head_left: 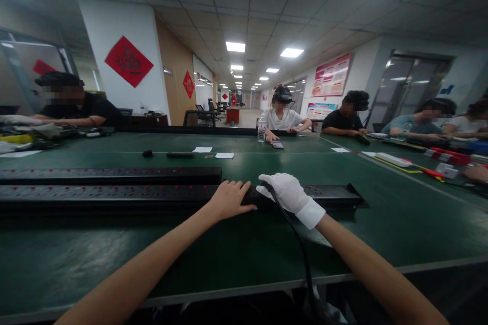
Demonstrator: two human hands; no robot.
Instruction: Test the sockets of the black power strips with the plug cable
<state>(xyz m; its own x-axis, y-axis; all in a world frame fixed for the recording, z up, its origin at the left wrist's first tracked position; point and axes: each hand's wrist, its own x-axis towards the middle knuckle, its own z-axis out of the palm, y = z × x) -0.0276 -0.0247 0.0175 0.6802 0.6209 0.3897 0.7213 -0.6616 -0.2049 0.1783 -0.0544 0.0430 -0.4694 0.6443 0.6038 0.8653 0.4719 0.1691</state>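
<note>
A long black power strip (145, 196) with red switches lies across the green table in front of me. My left hand (230, 199), bare, is wrapped over it, fingers on the top face and thumb along the near side. Just to the right, my right hand (285, 192) in a white glove is curled above the same strip. A black cable (295, 228) comes out at the gloved fingers and runs down over the table's front edge. Whether those fingers also grip the strip is hidden. Behind lies a second black power strip (114, 174).
Small white papers (224, 155), a short black bar (180, 155) and a small black piece (147, 153) lie farther back. Opposite, a person (284, 118) sits by a clear bottle (261, 131), one hand at a phone (277, 145). Other people work at both sides.
</note>
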